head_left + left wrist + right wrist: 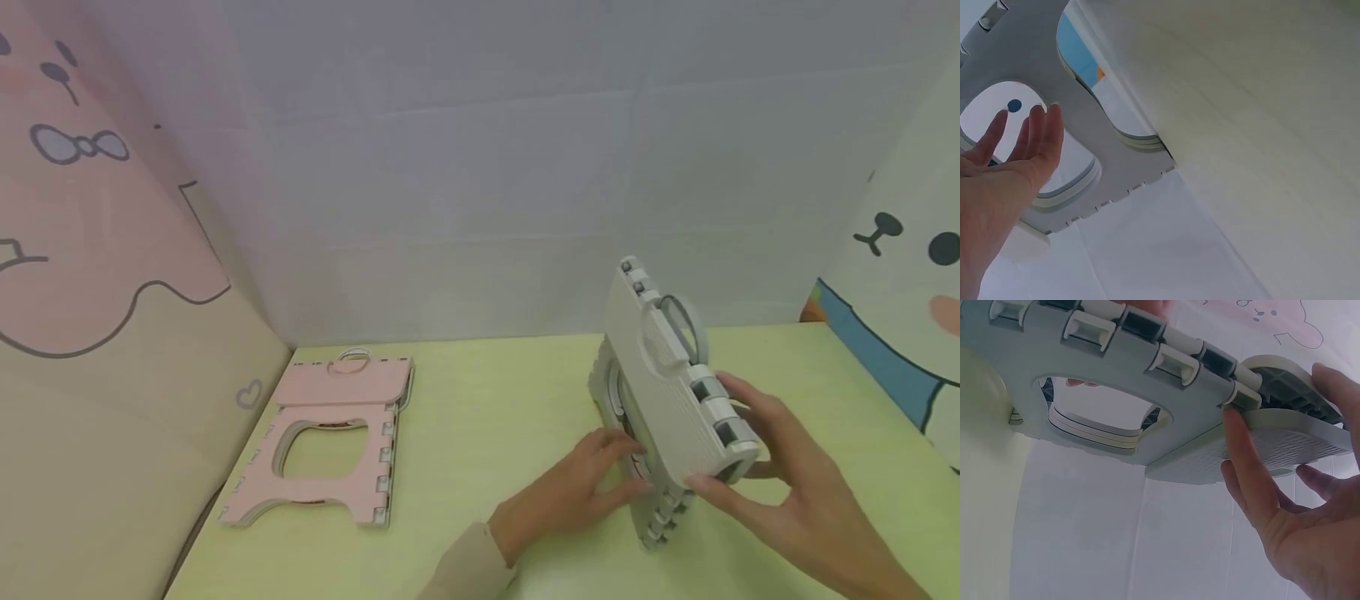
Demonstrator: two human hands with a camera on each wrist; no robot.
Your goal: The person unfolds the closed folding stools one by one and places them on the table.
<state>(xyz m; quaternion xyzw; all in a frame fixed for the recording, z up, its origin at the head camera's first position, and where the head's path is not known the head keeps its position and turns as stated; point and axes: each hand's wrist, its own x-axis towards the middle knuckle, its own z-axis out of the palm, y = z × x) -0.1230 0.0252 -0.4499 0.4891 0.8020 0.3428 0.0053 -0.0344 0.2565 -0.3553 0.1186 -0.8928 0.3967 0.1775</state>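
Note:
A light grey folding stool [660, 367] stands tilted on the table, partly folded, its seat panel leaning away from the legs. My right hand [802, 492] grips the near end of the seat, thumb on one side and fingers on the other. In the right wrist view, a finger of that hand [1297, 537] touches the hinge end. My left hand [570, 492] is at the opening in the leg panel. Seen from the left wrist, the fingers of that hand [1016, 165] are extended in front of the opening, gripping nothing visible. A loop handle [682, 325] stands out from the stool's top edge.
On the left of the yellow-green table [487, 417] a pink folding stool [345, 382] lies folded flat, its handle towards the back. A pale cloth wall [450, 208] rises behind the table. Cloths printed with cartoon animals hang at both sides.

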